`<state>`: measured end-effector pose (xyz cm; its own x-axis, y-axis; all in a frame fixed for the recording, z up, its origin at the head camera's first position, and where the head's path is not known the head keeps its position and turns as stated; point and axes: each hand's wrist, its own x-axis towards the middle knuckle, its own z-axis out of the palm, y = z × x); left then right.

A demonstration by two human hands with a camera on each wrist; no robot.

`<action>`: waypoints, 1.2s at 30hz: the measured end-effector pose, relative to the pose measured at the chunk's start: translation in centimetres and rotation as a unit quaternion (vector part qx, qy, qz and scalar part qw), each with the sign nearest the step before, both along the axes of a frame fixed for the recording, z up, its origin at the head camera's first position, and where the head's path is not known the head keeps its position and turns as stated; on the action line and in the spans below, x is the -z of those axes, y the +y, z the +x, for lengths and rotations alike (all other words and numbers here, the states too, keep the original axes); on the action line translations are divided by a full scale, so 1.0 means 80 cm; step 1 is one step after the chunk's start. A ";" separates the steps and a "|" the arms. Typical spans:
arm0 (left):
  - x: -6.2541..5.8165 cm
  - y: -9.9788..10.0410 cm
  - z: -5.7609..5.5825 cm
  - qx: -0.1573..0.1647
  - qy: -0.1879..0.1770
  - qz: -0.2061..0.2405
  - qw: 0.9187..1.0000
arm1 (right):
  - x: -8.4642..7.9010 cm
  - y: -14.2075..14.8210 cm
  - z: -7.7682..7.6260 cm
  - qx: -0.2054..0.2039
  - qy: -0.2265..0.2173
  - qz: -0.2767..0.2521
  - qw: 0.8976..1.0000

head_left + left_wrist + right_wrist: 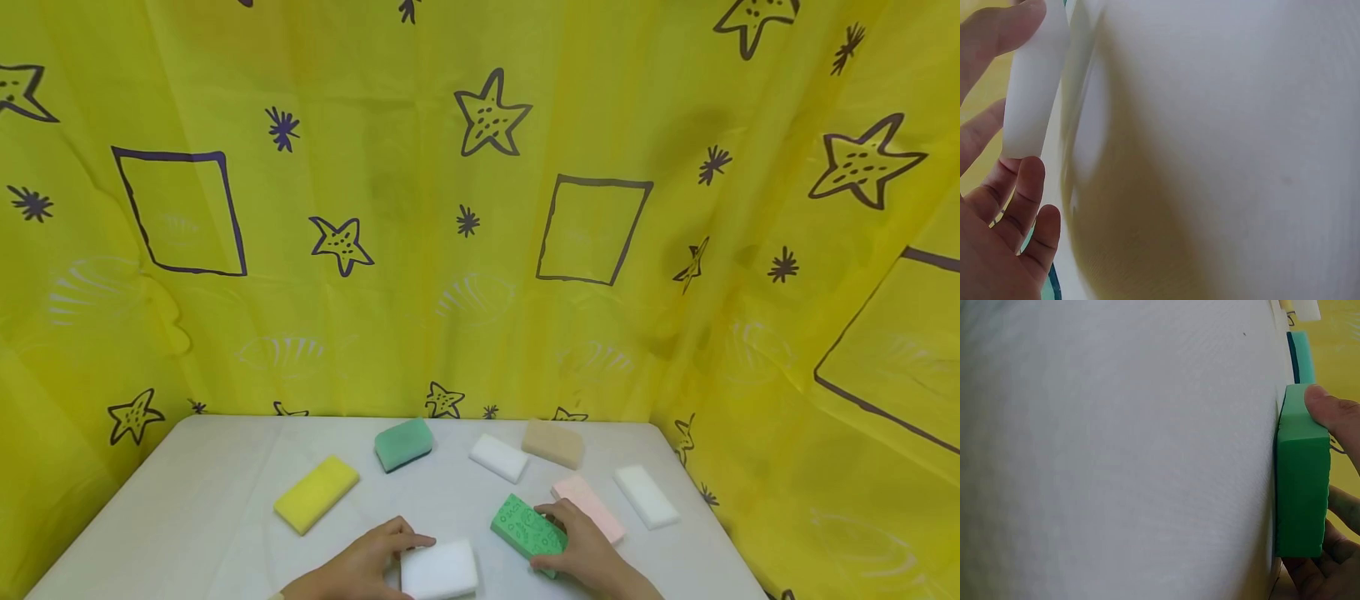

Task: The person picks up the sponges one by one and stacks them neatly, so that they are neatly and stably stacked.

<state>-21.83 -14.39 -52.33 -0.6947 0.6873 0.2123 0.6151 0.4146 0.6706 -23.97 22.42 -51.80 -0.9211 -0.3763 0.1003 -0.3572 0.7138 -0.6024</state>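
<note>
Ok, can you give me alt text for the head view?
A left hand grips a white block and a right hand grips a green patterned sponge at a pale table. Around them lie a yellow block, a dark-bottomed green block, a tan block, a pink block and two more white blocks. A yellow curtain with starfish drawings hangs behind.

The nearest white block [441, 570] looks like smooth, matt foam; the bright green sponge [525, 529], matt foam, patterned on top. The table [187, 517] looks matt, finely textured; the curtain [405, 317], faintly glossy.
</note>
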 end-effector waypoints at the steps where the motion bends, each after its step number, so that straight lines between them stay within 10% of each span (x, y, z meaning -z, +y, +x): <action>1: 0.001 0.001 0.000 0.002 0.001 0.002 1.000 | 0.000 0.000 0.000 0.000 0.002 0.001 1.000; 14: 0.006 0.010 -0.005 0.009 -0.103 0.007 0.995 | -0.001 -0.001 0.000 0.010 -0.020 0.004 1.000; 36: 0.012 0.017 -0.009 -0.020 -0.119 -0.003 0.993 | -0.001 0.001 0.001 0.009 -0.021 -0.005 1.000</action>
<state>-22.55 -13.02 -53.27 -0.7510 0.6593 0.0347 0.4228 0.4400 0.7923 -23.89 22.47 -51.73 -0.9312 -0.3586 0.0654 -0.3187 0.7138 -0.6237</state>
